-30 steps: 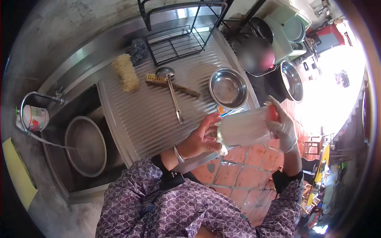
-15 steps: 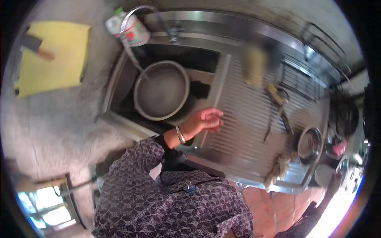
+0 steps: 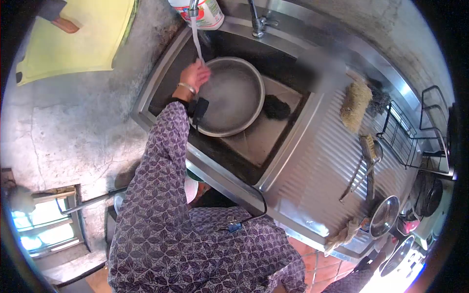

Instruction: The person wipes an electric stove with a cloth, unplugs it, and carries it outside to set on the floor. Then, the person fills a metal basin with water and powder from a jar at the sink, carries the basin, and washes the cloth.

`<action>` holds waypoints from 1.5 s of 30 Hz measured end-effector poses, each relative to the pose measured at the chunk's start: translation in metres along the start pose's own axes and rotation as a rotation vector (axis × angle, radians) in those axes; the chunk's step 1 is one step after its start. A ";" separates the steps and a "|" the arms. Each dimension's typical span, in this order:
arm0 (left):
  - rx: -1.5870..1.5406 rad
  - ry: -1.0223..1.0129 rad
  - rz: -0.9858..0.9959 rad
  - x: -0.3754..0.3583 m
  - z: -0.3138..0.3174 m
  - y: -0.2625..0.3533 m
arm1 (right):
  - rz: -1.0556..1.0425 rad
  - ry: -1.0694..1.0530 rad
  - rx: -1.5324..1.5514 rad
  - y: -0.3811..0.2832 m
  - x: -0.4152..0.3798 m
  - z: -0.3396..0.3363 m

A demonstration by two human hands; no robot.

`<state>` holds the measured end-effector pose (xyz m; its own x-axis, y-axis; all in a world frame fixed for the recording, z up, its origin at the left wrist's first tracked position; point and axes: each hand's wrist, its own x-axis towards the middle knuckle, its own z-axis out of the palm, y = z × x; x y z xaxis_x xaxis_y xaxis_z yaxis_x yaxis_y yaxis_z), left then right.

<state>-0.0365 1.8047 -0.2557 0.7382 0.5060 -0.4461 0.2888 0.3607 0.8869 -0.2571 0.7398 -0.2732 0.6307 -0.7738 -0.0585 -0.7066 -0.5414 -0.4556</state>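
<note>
left hand (image 3: 194,75) | under tap stream (image 3: 197,44), over basin (image 3: 229,97) | fingers' state unclear

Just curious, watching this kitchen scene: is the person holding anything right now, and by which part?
The left hand reaches under the water stream at the rim of the round metal basin; whether it grips anything cannot be told. The right hand is out of view.

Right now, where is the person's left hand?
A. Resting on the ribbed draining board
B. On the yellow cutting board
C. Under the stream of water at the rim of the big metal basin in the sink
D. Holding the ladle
C: the left hand is over the edge of the metal basin in the sink, where the stream of water comes down.
</note>
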 end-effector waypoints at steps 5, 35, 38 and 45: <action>0.501 0.026 0.121 0.046 0.000 -0.037 | -0.003 0.061 -0.051 -0.030 -0.031 -0.017; 1.858 -1.234 -0.007 0.079 -0.086 -0.180 | -0.443 -1.234 0.741 -0.689 -0.385 0.278; 1.706 -0.909 0.025 0.067 -0.105 -0.141 | -0.245 -1.360 1.030 -0.735 -0.388 0.321; 1.695 -0.579 0.145 0.071 -0.123 -0.071 | -1.213 -0.846 0.517 -0.780 -0.375 0.387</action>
<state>-0.0803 1.9113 -0.3652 0.8021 0.0129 -0.5971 0.1803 -0.9584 0.2215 0.1814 1.5796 -0.2398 0.8352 0.5220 0.1733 0.4075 -0.3757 -0.8323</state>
